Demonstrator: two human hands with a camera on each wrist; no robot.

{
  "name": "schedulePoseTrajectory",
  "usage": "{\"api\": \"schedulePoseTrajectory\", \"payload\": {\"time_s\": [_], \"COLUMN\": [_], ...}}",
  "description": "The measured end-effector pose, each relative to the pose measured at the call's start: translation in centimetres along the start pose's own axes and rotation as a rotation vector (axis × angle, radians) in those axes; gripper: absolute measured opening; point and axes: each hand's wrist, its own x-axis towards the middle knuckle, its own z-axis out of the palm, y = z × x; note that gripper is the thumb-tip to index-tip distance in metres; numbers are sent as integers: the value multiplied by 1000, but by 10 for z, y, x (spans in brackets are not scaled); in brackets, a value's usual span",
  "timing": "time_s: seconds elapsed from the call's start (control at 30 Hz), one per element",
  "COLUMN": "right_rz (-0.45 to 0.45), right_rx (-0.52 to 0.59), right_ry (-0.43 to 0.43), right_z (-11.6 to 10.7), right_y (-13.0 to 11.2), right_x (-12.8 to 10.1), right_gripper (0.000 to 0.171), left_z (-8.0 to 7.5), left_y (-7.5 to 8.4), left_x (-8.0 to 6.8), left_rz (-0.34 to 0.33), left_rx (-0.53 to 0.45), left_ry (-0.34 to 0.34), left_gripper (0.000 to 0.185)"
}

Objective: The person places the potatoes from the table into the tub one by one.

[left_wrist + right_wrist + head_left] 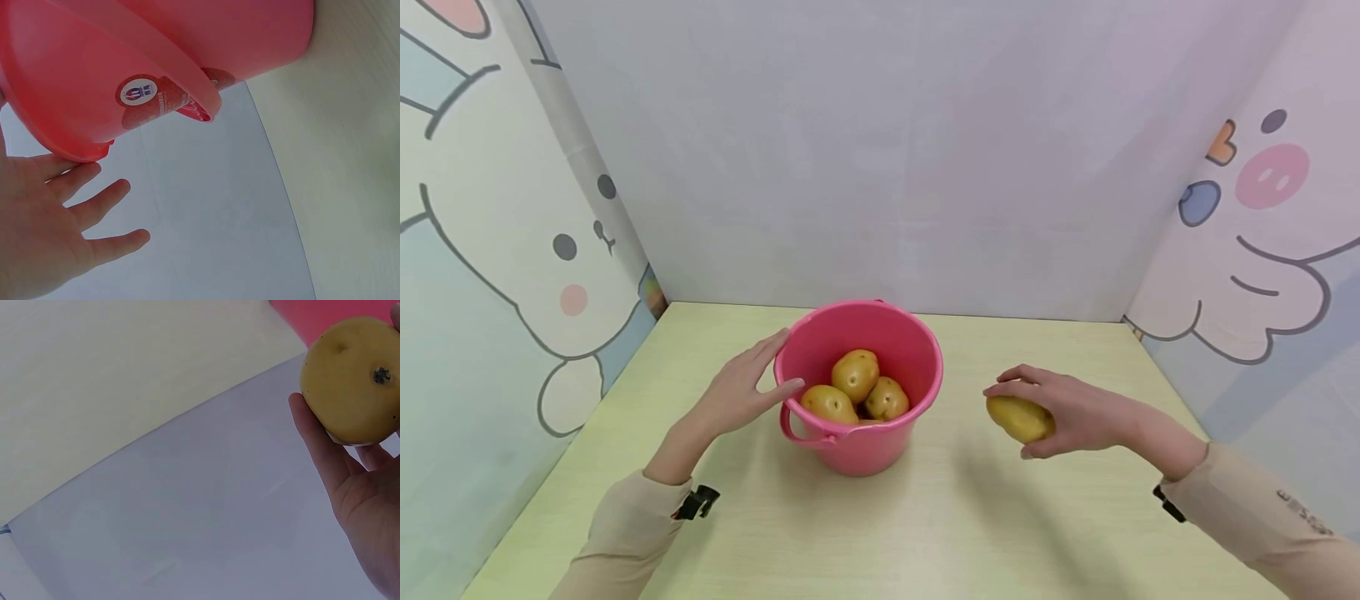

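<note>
A pink bucket (pixel 863 454) stands on the table with several yellow potatoes (pixel 855 375) inside it. My left hand (pixel 737 392) is at the bucket's left side, its thumb and forefinger right at the rim and the other fingers spread out straight. In the left wrist view, the fingertips (pixel 87 172) lie beside the bucket's rim (pixel 81 153). To the right of the bucket, my right hand (pixel 1067 412) holds a single potato (pixel 1021 418) above the table, fingers over the top and thumb below. That potato (pixel 350 381) shows a dark spot in the right wrist view.
The bucket's handle (pixel 808 439) hangs down at its front left. Behind the pale wooden table (pixel 880 550) rises a plain light back wall (pixel 880 167). Cartoon-printed side panels stand left, with a rabbit (pixel 512 225), and right, with a pig (pixel 1262 275).
</note>
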Motion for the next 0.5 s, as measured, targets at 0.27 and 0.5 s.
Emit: {"api": "schedulePoseTrajectory", "payload": {"time_s": [0.27,0.5], "right_rz": [31,28], "right_rx": [-27,-34], "right_ry": [-7,-4], "right_z": [-19,-33], "right_y": [-6,-10], "right_x": [9,17], "right_gripper": [66,65], "left_z": [0,-1], "left_y": [0,0], "left_x": [0,0], "left_rz": [-2,-1], "left_rx": [-5,-1], "left_ry": [-1,-4], "left_gripper": [79,80]}}
